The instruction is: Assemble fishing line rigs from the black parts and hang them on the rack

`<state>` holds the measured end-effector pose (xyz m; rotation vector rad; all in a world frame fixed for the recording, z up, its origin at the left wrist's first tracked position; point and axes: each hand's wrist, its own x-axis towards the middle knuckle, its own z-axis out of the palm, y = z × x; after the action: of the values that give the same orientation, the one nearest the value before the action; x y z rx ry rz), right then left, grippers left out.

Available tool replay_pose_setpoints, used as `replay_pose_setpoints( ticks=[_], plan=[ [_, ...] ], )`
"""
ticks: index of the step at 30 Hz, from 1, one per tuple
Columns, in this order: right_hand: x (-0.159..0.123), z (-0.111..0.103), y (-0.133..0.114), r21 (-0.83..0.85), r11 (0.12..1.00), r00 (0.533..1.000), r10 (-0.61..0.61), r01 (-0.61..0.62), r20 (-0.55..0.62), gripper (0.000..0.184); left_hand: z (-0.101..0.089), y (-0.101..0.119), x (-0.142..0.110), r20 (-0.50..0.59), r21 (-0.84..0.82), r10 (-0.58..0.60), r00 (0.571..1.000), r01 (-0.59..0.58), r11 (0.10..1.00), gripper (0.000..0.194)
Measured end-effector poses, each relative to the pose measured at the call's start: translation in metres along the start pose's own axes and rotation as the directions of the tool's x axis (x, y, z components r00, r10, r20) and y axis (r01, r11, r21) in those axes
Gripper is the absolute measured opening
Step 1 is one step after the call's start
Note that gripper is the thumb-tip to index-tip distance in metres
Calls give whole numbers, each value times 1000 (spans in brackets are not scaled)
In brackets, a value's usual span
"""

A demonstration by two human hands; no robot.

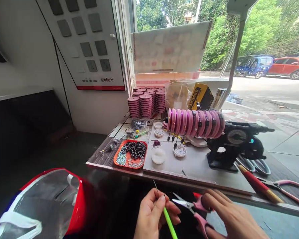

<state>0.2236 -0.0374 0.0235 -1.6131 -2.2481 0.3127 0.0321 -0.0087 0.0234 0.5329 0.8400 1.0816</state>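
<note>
Below the table's front edge, my left hand pinches a bright green rod between thumb and fingers. A thin metal needle-like tip sticks up beyond the fingertips; whether it is part of the rod cannot be made out. My right hand has its fingers in the handles of pink-handled scissors. Their blades are parted and point left towards my left fingers. A row of pink spools sits on a black winding device beyond the hands, with small black pieces hanging from it.
An orange tray on the table holds small black, silver and pale blue parts. White dishes stand beside it. Stacked pink spools are at the back. Pliers lie at the right. A red-rimmed fabric bin stands lower left.
</note>
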Motion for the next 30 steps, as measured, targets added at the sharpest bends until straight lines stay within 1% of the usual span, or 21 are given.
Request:
replay_pose_setpoints(
  ticks=[4,10,17,20,26,30],
  plan=[
    [10,-7,-5,-15,1000,1000,27,-27,-4,15,-1,-2,1,19,30,34,999,-35,999,33],
    [22,-6,-4,-18,1000,991,7,-4,131,14,-2,-3,2,41,69,80,996,-82,994,31],
    [22,-3,2,90,994,970,33,-57,242,8,-1,-1,1,34,46,49,998,-50,998,31],
    [23,-3,2,104,992,960,46,-78,277,8,-2,-2,1,29,54,34,999,-36,998,30],
    [28,-3,1,83,995,954,34,-61,298,10,-3,-4,2,26,71,34,999,-36,997,31],
    [30,0,-2,-1,999,972,49,-51,229,14,-3,-3,2,8,87,31,999,-32,996,30]
  ],
)
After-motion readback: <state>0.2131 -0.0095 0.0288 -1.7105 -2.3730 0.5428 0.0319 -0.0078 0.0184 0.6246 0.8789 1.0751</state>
